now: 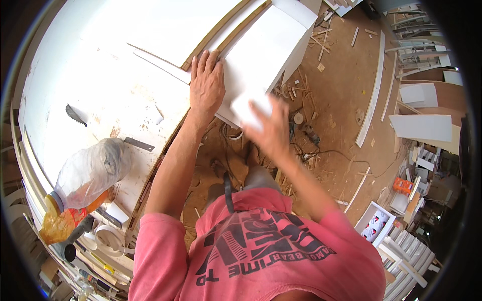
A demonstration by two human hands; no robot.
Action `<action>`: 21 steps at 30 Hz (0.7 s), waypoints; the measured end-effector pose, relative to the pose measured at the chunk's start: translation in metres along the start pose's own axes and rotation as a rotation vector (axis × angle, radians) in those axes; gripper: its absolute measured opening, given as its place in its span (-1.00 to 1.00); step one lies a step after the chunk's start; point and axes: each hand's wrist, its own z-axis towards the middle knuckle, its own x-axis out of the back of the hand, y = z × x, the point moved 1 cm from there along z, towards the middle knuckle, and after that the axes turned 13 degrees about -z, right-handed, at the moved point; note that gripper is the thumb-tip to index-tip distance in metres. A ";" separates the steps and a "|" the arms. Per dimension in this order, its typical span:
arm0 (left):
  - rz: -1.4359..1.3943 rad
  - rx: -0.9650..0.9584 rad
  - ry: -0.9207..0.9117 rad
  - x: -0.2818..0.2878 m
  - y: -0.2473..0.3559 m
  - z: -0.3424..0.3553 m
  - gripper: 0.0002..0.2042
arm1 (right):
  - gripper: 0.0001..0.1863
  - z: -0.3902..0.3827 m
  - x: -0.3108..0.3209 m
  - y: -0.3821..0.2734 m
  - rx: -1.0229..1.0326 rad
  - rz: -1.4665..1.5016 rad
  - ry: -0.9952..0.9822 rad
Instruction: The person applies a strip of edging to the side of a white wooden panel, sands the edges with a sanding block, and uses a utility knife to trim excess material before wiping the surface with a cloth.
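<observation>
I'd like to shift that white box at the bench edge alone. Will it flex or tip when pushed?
The white box looks like stiff board, so it probably won't flex. It overhangs the bench edge, so it may tip. The left hand lies flat beside it; the right hand is blurred.

a workbench [100,60] fills the left side. on its right edge stands a box-shaped panel piece [266,55], with the left hand [206,85] flat against its left side and the right hand [271,130] at its near corner. a saw blade [75,115] lies left of the hands, and a plastic bottle [85,175] lies nearer, at the bench's near-left edge. the floor [346,100] with scattered offcuts lies to the right.
</observation>
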 end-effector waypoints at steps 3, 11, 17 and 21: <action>0.016 -0.017 -0.020 0.000 -0.001 -0.001 -0.69 | -0.43 -0.010 -0.001 -0.001 0.082 0.041 0.015; -0.012 0.002 -0.033 0.002 0.007 0.007 -0.68 | -0.43 0.083 -0.017 0.057 -0.128 -0.089 0.077; -0.003 0.049 -0.087 0.010 0.006 0.002 -0.65 | -0.49 0.049 -0.012 0.042 0.088 -0.057 -0.030; -0.017 0.041 -0.122 0.007 0.017 0.014 -0.65 | -0.46 0.158 -0.026 0.139 -0.139 -0.152 0.136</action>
